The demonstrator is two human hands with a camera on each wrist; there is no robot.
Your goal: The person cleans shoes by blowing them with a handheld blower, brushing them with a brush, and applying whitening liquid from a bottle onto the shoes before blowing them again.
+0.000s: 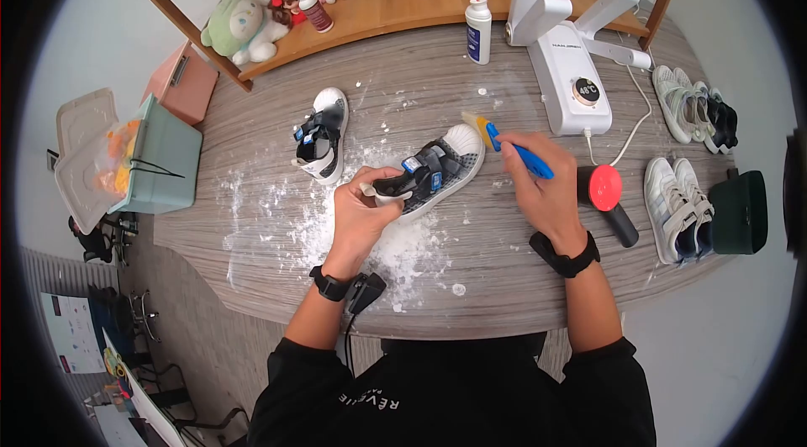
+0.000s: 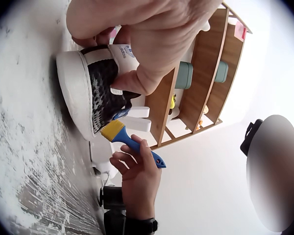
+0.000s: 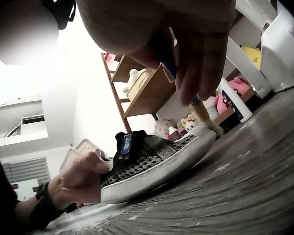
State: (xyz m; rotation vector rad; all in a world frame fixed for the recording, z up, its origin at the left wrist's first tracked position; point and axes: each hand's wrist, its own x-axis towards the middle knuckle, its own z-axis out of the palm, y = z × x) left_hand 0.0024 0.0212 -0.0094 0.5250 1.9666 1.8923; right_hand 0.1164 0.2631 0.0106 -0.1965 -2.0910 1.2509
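A small black mesh sneaker with a white sole and white toe cap is gripped at the heel by my left hand, thumb on the near side of the collar. My right hand holds a brush by its blue handle. Its yellow bristles are at the sneaker's toe, overlapping the tip of the toe cap in the right wrist view. The matching sneaker stands farther back on the left. White powder is scattered on the table under and around the held sneaker.
A white shoe dryer showing 48°C stands at the back right, beside a white bottle. A black device with a red end lies right of my right hand. More shoes and a dark green box line the right edge. A plush-toy shelf runs behind; a teal bin is left.
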